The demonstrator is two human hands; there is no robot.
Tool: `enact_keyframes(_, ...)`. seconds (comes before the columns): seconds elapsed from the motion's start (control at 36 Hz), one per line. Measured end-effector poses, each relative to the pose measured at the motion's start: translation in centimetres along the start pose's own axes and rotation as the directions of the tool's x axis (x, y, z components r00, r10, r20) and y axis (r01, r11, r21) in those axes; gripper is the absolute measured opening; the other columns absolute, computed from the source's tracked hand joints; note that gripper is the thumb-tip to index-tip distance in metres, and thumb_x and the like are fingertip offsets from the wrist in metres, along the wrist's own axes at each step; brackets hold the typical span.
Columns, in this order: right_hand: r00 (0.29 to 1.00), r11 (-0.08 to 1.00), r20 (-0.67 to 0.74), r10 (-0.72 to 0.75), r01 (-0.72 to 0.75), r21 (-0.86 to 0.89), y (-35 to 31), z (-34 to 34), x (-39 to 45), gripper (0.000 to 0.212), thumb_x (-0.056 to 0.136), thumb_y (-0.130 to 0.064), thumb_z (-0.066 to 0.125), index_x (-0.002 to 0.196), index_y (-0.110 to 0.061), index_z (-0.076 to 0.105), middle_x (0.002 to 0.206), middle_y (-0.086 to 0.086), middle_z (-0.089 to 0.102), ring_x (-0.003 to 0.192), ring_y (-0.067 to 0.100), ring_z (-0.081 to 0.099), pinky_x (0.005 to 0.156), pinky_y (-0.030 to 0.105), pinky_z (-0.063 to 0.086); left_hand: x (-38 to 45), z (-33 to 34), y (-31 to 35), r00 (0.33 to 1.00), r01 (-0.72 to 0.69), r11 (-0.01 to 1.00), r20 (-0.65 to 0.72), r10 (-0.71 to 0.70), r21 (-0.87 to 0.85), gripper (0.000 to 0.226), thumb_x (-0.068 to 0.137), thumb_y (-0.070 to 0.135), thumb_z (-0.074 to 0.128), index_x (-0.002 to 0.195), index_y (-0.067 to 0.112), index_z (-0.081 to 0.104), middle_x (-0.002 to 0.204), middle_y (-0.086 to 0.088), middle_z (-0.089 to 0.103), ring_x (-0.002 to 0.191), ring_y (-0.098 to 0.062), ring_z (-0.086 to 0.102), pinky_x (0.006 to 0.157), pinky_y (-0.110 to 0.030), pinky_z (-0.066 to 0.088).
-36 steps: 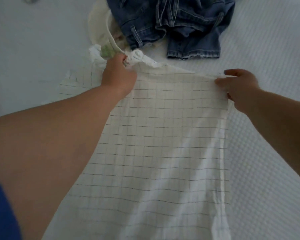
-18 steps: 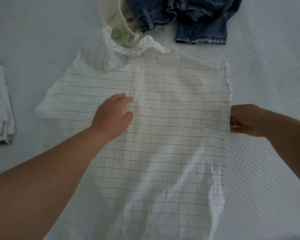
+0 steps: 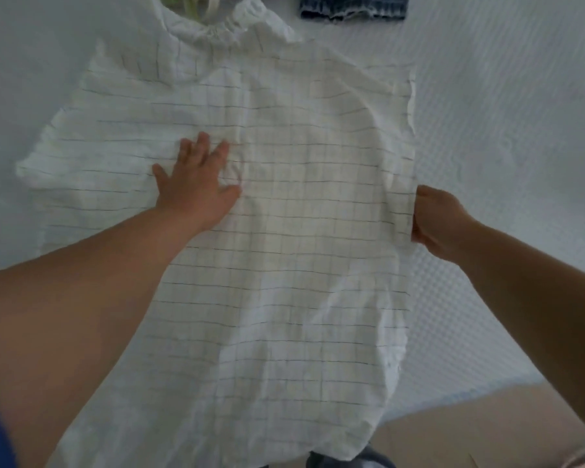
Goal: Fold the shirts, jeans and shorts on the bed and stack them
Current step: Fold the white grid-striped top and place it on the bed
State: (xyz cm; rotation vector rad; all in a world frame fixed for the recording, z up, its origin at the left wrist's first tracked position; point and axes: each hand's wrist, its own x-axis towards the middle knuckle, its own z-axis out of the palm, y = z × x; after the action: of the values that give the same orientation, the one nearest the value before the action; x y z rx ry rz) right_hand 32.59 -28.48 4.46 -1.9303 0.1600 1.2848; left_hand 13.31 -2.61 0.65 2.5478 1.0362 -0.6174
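A white shirt with a thin dark grid pattern (image 3: 301,197) lies spread on the white bed, collar at the far end, hem hanging over the near edge. My left hand (image 3: 196,184) lies flat with spread fingers on the shirt's middle left, pressing it down. At the shirt's right side edge my right hand (image 3: 436,221) grips the fabric, with the fingertips hidden under the cloth. The hem of blue jeans (image 3: 352,6) shows at the top edge.
The white textured bedcover (image 3: 520,130) stretches to the right and left of the shirt. A cream garment with a green mark (image 3: 190,3) lies beyond the collar. The bed's near edge and the tan floor (image 3: 487,430) show at the lower right.
My left hand let go of the collar, moved down onto the shirt's middle and flattened out. My right hand slid from the top right corner down the right edge. The view shifted nearer.
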Motion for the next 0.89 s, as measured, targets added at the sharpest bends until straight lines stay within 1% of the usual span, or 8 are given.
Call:
enact_keyframes(0.14,0.968,0.993,0.223,0.113,-0.116,-0.001,2.0,-0.1,-0.7,0.016,0.088,0.001,0.056,0.091,-0.007,0.069,0.075,0.004,0.071,0.063,0.015,0.066,0.053,0.024,0.054,-1.6,0.0,0.5,0.997,0.035,0.993,-0.070,-0.043,-0.115,0.070,0.090,0.042,0.051,0.149,0.025,0.017,0.159,-0.004,0.004,0.146,-0.021,0.000,0.114,-0.051,0.004)
enact_keyframes(0.28,0.929,0.973,0.301,0.213,-0.230,0.022,3.2,-1.4,-2.0,0.022,0.090,-0.006,0.051,0.079,-0.013,0.068,0.060,-0.001,0.060,0.044,0.006,0.049,0.033,0.017,0.032,-5.9,0.4,-1.3,0.983,0.077,0.973,-0.143,-0.111,-0.220,0.058,0.088,0.027,0.057,0.141,0.013,0.039,0.154,-0.012,0.024,0.143,-0.025,0.018,0.115,-0.038,0.018)
enact_keyframes(0.39,0.848,0.921,0.455,0.270,-0.365,0.135,4.4,-1.4,-2.4,0.034,0.087,0.002,0.033,0.091,-0.011,0.064,0.068,0.001,0.061,0.046,0.007,0.047,0.031,0.013,0.028,-9.3,1.3,-2.0,0.990,0.014,0.981,-0.134,-0.041,-0.194,0.058,0.086,0.021,0.059,0.139,0.009,0.042,0.150,-0.014,0.030,0.140,-0.028,0.025,0.112,-0.044,0.024)
enact_keyframes(0.53,0.860,0.957,0.421,0.287,-0.272,-0.097,6.2,-0.6,-3.1,0.028,0.089,0.001,0.047,0.098,-0.013,0.069,0.071,0.000,0.068,0.045,0.005,0.047,0.033,0.015,0.030,-12.9,3.0,-0.2,0.986,-0.137,0.980,-0.120,0.119,-0.148,0.057,0.086,0.019,0.061,0.139,0.009,0.044,0.151,-0.017,0.028,0.142,-0.033,0.019,0.113,-0.051,0.019)
enact_keyframes(0.64,0.906,0.945,0.320,0.277,-0.197,-0.260,7.6,-0.3,-4.6,0.020,0.088,-0.004,0.054,0.096,-0.015,0.070,0.058,-0.003,0.063,0.042,0.004,0.045,0.037,0.016,0.034,-13.9,3.8,-0.5,0.993,-0.034,0.976,-0.119,0.009,-0.213,0.055,0.086,0.019,0.061,0.138,0.008,0.045,0.150,-0.019,0.029,0.142,-0.034,0.019,0.113,-0.051,0.021)
enact_keyframes(0.72,0.847,0.970,0.484,0.221,-0.141,-0.197,8.0,0.0,-6.0,0.034,0.085,0.003,0.050,0.109,-0.016,0.065,0.091,0.000,0.073,0.074,0.012,0.068,0.061,0.020,0.052,-15.2,4.3,-1.7,0.996,0.047,0.966,-0.063,-0.065,-0.254,0.054,0.089,0.023,0.059,0.140,0.011,0.043,0.153,-0.015,0.025,0.143,-0.029,0.016,0.115,-0.044,0.017)
enact_keyframes(0.78,0.834,0.980,0.521,0.182,-0.109,-0.169,8.3,0.6,-6.6,0.042,0.082,0.010,0.048,0.114,-0.013,0.062,0.107,0.004,0.070,0.095,0.019,0.067,0.077,0.028,0.053,-16.1,4.7,-2.3,0.998,0.046,0.966,-0.039,-0.058,-0.253,0.054,0.089,0.023,0.060,0.139,0.012,0.044,0.154,-0.014,0.023,0.144,-0.027,0.015,0.115,-0.040,0.017)
enact_keyframes(0.89,0.938,0.962,0.291,0.187,-0.114,-0.249,9.2,2.2,-7.1,0.020,0.081,0.003,0.056,0.089,-0.013,0.067,0.076,0.000,0.068,0.060,0.009,0.060,0.053,0.021,0.046,-17.6,5.4,-2.5,1.000,-0.021,0.974,-0.019,0.017,-0.225,0.054,0.088,0.021,0.060,0.138,0.011,0.046,0.154,-0.016,0.023,0.144,-0.029,0.015,0.114,-0.044,0.018)
